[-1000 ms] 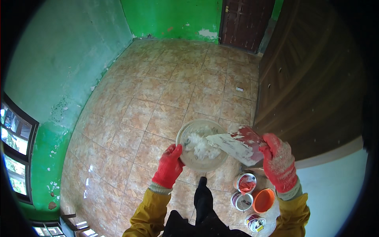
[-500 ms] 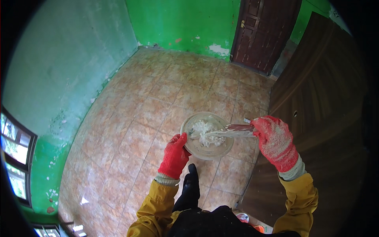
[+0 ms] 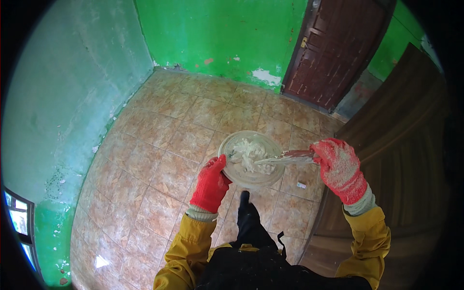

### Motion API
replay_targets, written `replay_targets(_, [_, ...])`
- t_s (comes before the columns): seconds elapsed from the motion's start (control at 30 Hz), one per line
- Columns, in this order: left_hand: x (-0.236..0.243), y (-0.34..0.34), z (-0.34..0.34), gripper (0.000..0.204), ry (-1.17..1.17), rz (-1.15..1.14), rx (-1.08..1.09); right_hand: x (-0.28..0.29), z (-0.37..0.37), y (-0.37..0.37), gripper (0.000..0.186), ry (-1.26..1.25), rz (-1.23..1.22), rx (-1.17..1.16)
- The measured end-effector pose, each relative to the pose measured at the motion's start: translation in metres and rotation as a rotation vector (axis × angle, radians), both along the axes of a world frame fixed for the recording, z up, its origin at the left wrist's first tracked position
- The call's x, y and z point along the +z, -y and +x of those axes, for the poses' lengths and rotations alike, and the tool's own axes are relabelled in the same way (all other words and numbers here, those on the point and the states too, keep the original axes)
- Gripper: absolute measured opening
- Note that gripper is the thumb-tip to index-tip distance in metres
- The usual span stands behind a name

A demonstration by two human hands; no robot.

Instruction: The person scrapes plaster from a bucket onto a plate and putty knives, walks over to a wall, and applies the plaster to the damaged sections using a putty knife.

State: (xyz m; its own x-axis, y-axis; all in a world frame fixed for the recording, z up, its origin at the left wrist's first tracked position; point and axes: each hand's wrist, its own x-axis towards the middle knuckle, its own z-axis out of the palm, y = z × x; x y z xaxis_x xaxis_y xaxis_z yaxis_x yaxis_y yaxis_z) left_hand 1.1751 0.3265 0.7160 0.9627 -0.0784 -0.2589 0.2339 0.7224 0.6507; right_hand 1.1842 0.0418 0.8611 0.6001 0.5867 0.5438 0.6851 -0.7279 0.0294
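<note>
My left hand (image 3: 211,185), in a red work glove, grips the near-left rim of a shallow, round, translucent plate or lid (image 3: 240,177), thumb over the edge. A heap of soft white putty-like paste (image 3: 250,149) lies in it. My right hand (image 3: 341,170), in a red glove crusted with pale dried paste, is closed around a paste-smeared putty knife (image 3: 296,156). The blade reaches left over the rim and its tip rests in or just over the paste. The exact contact is hard to make out.
Brown tiles cover the floor, with a small pale object (image 3: 301,184) below the knife. A dark wood panel (image 3: 386,159) stands close on my right. Peeling green walls (image 3: 212,34), a brown door (image 3: 333,53) and a window (image 3: 20,220) surround me.
My view has shifted, so walls and door sit differently. The plate has risen slightly in the picture. A small pale object now shows on the floor below the knife. Both hands keep their holds.
</note>
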Motion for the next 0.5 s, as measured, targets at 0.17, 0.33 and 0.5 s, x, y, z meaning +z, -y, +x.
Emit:
replay_targets(0.17, [-0.01,-0.022,0.134,0.03,-0.044,-0.01,0.045,-0.006,0.153,-0.027,0.035,-0.063,-0.084,0.017])
replay_targets(0.33, [-0.007,-0.066,0.252,0.031,-0.057,0.01,0.112,-0.006,0.306,-0.071,0.032,-0.098,-0.068,0.127])
replay_targets(0.5, [-0.017,-0.109,0.369,0.029,-0.092,0.069,0.161,-0.023,0.433,-0.126,0.031,-0.017,-0.226,0.168])
